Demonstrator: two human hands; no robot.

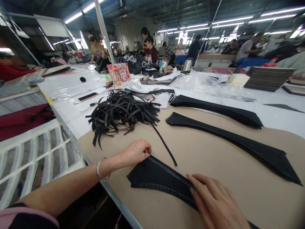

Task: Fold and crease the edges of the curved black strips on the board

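Observation:
A curved black fabric piece (158, 178) with a stitched edge lies on the brown paper sheet (214, 152) in front of me. My left hand (137, 152), with a bracelet on the wrist, is curled closed and pinches the near-left end of this piece. My right hand (218, 203) lies flat on the piece further right, fingers stretched out and pressing it down. A single thin black strip (164, 143) runs from the strip pile down toward my left hand.
A tangled pile of black strips (121, 113) sits beyond my left hand. Two stacks of long curved black pieces (228, 136) (214, 109) lie to the right. A white plastic crate (35, 152) stands at the left edge. Several people work at far tables; a snack bag (119, 73) stands upright.

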